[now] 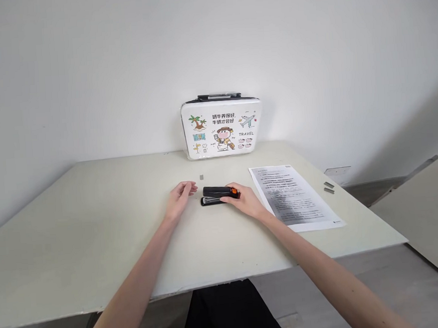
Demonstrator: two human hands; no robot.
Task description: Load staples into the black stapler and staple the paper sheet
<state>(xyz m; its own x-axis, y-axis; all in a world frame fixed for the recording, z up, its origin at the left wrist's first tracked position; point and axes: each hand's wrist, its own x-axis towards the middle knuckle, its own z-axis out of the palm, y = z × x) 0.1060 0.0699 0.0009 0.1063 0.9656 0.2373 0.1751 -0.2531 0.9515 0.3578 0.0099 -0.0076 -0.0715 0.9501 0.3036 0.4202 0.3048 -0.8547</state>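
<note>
Before the rectangular "TRAVEL" case [222, 129], the right hand [247, 200] is clamped on a black stapler [215, 190]; left hand [178, 199] grip cannot be determined.

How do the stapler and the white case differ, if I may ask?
The stapler is mostly black with some orange; the white case is cartoon-printed. The stapler is much smaller than the white case. The right hand holds the stapler; the white case stands untouched near the wall. Both show some black.
</note>
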